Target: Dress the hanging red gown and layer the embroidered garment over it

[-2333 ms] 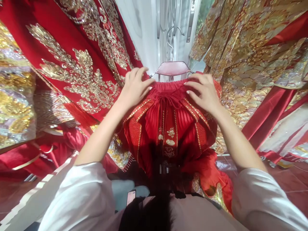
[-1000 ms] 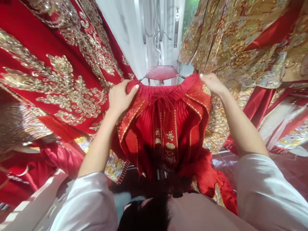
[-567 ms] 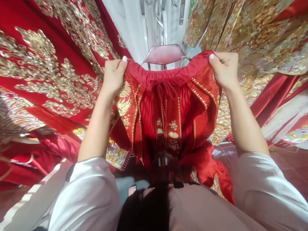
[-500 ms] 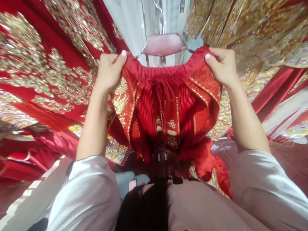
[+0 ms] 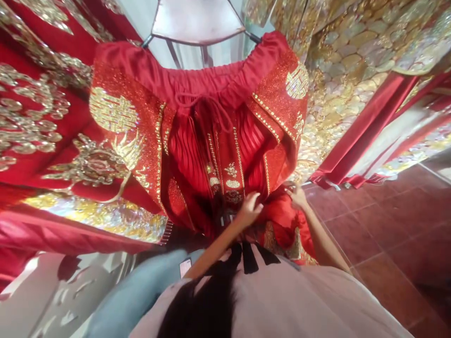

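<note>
A red pleated skirt [image 5: 214, 141] with gold embroidery hangs by its waistband from a pink hanger [image 5: 199, 21]. Low in front of me, my left hand [image 5: 249, 210] rests on the skirt's lower pleats, below the gold motifs. My right hand [image 5: 297, 197] touches the red fabric at the skirt's lower right edge. Both hands are small and blurred, so whether their fingers pinch the cloth is unclear. The waistband hangs free, with no hand on it.
Red garments with gold embroidery [image 5: 42, 117] hang close on the left. Gold-scaled garments [image 5: 352, 61] and red satin panels [image 5: 366, 122] hang on the right. A red tiled floor [image 5: 387, 225] shows at the lower right. A blue cloth [image 5: 141, 291] lies by my body.
Both hands have let go of the waistband and dropped to the skirt's lower part. The skirt now hangs spread on the hanger, and my view has tilted down.
</note>
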The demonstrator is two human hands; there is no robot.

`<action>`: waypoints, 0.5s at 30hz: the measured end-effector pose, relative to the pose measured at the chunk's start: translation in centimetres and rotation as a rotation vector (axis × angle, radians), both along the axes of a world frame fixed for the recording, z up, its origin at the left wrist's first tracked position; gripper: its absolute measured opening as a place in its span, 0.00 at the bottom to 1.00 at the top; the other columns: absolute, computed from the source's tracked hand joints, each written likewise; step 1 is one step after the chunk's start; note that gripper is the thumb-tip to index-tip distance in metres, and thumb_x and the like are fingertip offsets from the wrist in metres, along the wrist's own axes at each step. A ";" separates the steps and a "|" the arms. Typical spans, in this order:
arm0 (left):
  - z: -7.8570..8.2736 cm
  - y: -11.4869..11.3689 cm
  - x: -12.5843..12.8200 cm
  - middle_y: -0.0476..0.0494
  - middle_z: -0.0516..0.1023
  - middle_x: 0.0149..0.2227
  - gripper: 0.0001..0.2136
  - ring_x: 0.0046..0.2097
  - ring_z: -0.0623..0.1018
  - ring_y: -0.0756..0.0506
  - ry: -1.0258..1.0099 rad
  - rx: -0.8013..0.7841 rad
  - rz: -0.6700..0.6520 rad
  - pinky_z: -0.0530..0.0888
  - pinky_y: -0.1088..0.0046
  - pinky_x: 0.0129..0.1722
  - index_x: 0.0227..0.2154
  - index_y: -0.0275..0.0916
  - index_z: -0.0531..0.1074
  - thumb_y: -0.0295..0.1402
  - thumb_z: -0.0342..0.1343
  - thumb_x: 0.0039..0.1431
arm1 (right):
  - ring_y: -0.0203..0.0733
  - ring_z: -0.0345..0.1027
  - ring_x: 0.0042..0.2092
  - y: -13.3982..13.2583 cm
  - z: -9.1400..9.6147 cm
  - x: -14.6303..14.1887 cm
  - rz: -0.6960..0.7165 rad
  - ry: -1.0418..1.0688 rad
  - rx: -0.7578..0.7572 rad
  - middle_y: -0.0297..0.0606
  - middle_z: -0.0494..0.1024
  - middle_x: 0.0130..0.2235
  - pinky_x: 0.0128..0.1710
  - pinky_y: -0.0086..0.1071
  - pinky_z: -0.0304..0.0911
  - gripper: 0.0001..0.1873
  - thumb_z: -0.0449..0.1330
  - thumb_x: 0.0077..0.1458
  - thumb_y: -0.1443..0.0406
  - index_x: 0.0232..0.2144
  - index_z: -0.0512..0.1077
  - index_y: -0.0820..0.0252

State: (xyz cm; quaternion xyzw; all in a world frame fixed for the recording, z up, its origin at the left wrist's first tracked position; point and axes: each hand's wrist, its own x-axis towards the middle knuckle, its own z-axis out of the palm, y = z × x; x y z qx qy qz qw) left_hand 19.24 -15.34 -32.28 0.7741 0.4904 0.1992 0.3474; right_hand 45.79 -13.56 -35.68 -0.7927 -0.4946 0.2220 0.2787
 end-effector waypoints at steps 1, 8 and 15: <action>-2.3 -1.0 2.1 0.30 0.66 0.58 0.27 0.61 0.64 0.36 0.018 -0.121 -0.098 0.63 0.61 0.58 0.55 0.32 0.63 0.42 0.53 0.54 | 0.46 0.70 0.38 -0.8 -1.1 0.1 -0.006 0.004 -0.053 0.50 0.77 0.37 0.41 0.37 0.65 0.28 0.50 0.56 0.52 0.47 0.68 0.71; -7.3 -5.3 4.3 0.25 0.75 0.46 0.34 0.47 0.77 0.37 0.078 -0.460 -0.425 0.73 0.67 0.45 0.61 0.21 0.50 0.44 0.46 0.61 | 0.41 0.70 0.30 -2.5 -0.2 0.3 0.088 -0.061 -0.366 0.47 0.77 0.30 0.32 0.30 0.61 0.23 0.52 0.57 0.58 0.45 0.70 0.73; -3.7 -4.0 1.6 0.33 0.79 0.37 0.21 0.40 0.78 0.36 0.079 -0.366 -0.447 0.74 0.61 0.41 0.44 0.30 0.73 0.41 0.57 0.52 | 0.41 0.69 0.38 -4.9 9.2 -3.0 0.436 -0.236 -0.377 0.44 0.77 0.33 0.37 0.30 0.55 0.09 0.55 0.52 0.70 0.25 0.74 0.62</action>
